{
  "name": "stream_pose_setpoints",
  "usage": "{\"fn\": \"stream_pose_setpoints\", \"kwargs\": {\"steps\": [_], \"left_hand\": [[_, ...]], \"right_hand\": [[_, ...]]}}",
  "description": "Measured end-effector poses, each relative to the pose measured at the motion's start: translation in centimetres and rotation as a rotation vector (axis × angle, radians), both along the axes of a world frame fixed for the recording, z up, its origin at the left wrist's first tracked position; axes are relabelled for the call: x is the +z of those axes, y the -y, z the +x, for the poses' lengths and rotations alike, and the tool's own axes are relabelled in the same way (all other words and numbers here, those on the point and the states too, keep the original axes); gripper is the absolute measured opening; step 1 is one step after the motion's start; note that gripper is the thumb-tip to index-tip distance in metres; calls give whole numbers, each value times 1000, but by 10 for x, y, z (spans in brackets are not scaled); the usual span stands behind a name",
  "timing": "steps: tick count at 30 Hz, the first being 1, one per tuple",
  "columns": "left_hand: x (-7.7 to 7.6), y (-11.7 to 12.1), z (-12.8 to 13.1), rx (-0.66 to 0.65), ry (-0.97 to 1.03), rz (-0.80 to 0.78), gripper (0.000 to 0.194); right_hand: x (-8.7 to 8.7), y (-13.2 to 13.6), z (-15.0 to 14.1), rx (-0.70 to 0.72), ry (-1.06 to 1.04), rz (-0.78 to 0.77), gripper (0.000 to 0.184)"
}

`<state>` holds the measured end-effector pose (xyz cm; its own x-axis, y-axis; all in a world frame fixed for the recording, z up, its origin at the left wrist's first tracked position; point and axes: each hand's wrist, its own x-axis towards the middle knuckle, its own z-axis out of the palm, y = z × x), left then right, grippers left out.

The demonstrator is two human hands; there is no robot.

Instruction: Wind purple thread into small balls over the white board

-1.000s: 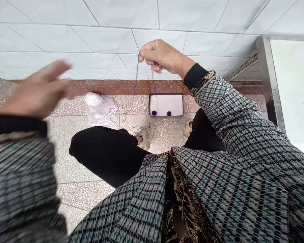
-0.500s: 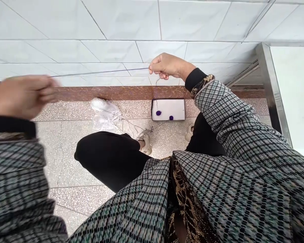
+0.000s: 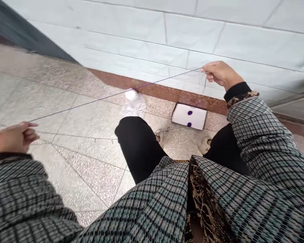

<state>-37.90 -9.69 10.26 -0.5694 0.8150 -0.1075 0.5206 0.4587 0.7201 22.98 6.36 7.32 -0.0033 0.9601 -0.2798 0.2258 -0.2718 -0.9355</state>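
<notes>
A thin purple yarn [image 3: 111, 96] runs taut on a slant across the view, from low on the left to higher on the right. At its left end my left hand [image 3: 14, 137] is closed, pinching it between thumb and fingers. My right hand [image 3: 219, 73] pinches the other end in front of the tiled wall, and a short strand hangs below its fingers. On the floor beyond my feet lies a shallow white box [image 3: 177, 114] with dark edges. Two small purple yarn balls [image 3: 189, 112] rest in it, apart from each other.
A white yarn ball [image 3: 131, 95] and a clear plastic bag [image 3: 134, 107] lie on the floor left of the box. Dark knotted strands [image 3: 97, 138] trail over the floor tiles. The white tiled wall [image 3: 141, 33] stands close in front, above a brown skirting.
My view has turned to the left. My hands have moved farther apart, and the stretch of purple yarn between them is longer. My left hand sits lower in view.
</notes>
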Motion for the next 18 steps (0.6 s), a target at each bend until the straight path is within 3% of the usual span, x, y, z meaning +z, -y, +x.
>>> {"fn": "stream_pose_setpoints", "kwargs": {"steps": [2,5,13,18], "left_hand": [[-8,7,-15,160,115,-21,36],[-19,1,-22,226,313,69,30],[-34,-12,-19,-28,563,326,12],[-32,-21,-14,-92,550,312,7]], "right_hand": [[8,1,2,-46,5,7,35],[17,3,8,-149,35,59,38],[23,7,32,-498,5,175,50],[25,9,43,-619,-20,265,52]]}}
